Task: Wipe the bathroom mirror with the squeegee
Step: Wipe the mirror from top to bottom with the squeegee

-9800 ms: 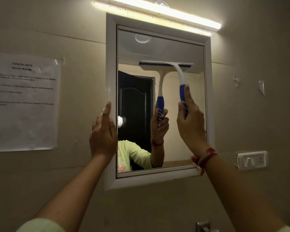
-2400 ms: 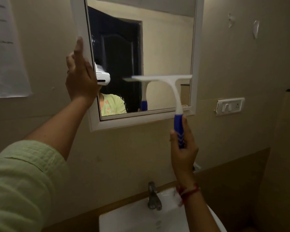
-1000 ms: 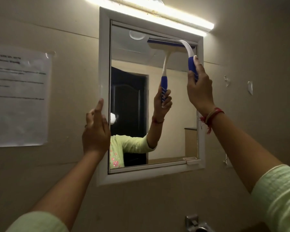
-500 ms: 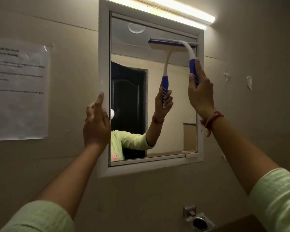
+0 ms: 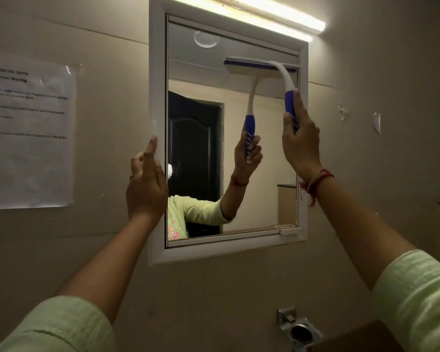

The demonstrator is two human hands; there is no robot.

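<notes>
Taped to the wall at far left: a printed paper sheet [image 5: 28, 133], text too blurred to read. Next along, the left hand [image 5: 146, 185], fingers loosely spread and flat against the white frame [image 5: 158, 97] of the mirror [image 5: 196, 148], holding nothing, apparently bracing the frame's left edge. Across the glass, upper right: the squeegee [image 5: 262, 68], blade level and seemingly pressed to the mirror just below its top edge, white neck curving down to the blue handle. Wrapped shut around that handle: the right hand [image 5: 300, 143], red thread at the wrist. Above everything, a lit tube light [image 5: 277, 13]; down low, a metal wall fitting [image 5: 299, 331].

Probably near the start of a downward stroke on the right-hand strip of glass. Risks from here: uneven pressure lifting one blade end, leaving a streak; a tilted blade chattering or skipping; the blade's right end catching on the frame's inner edge, so close beside it; too hard a pull shifting the mirror if the bracing hand slackens.
</notes>
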